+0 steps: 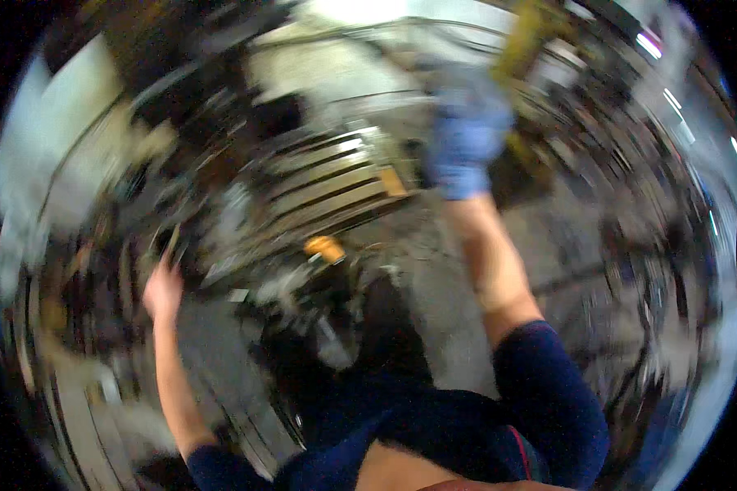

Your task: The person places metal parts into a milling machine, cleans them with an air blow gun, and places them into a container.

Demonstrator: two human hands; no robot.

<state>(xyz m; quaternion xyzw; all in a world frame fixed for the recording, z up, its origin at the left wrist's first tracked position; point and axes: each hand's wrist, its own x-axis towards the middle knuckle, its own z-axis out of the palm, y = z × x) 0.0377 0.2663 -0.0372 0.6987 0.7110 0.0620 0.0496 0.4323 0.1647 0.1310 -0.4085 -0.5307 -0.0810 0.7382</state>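
A person in a dark blue long-sleeved top (434,425) reaches out with both arms over a grey floor (434,311), the whole view smeared by motion blur. Nearest, the bare left hand (163,288) is raised at the left of the slatted pallet (336,184), fingers pointing up; whether it grips anything cannot be told through the blur. It sits among dark, streaked clutter that is too smeared to name. Just below the pallet's near edge lies a small orange object (325,247) on the floor, well apart from both hands and roughly midway between them. A small orange-tan label or tag (393,182) shows at the pallet's right end, a flat rectangle. Farther out, right of the pallet, the right forearm stretches upward to the right hand (465,135) in a blue glove. The gloved hand is up against a yellow upright bar (522,41) that runs above and past it; whether the fingers are closed on the bar or only beside it cannot be told. Beyond the pallet, pale surfaces and dark shapes blur together. At the far right rim, thin bright strip lights (671,98) streak across the ceiling, with one pinkish streak among them.
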